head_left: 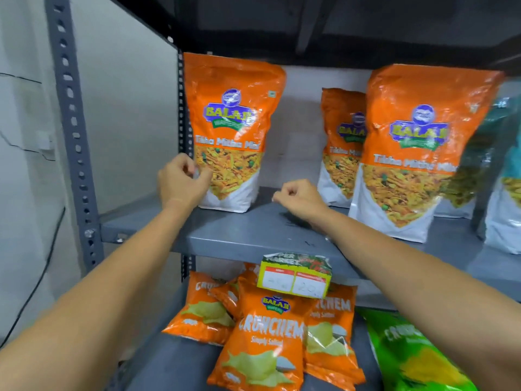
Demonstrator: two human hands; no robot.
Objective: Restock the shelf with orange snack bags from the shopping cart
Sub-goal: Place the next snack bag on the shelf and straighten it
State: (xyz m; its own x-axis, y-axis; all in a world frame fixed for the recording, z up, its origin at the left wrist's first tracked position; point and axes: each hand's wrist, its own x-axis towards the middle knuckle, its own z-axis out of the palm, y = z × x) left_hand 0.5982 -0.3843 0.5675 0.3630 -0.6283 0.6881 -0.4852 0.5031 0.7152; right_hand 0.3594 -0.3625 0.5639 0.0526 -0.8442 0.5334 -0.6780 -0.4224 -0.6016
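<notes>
An orange snack bag [231, 131] stands upright at the left end of the grey shelf [225, 235]. My left hand [180, 180] touches its lower left edge, fingers curled; whether it grips the bag I cannot tell. My right hand [298, 197] hovers just right of that bag, fingers curled, holding nothing. A second orange snack bag [417, 153] stands further right near the shelf's front. Behind it, a third orange bag [342, 142] stands at the back. The shopping cart is out of view.
Several orange chip packets [265, 331] lie on the lower shelf, with a green packet [414, 354] to their right. A yellow price tag [294, 277] hangs from the shelf edge. Teal bags [504, 176] stand at far right. A perforated upright [70, 122] stands left.
</notes>
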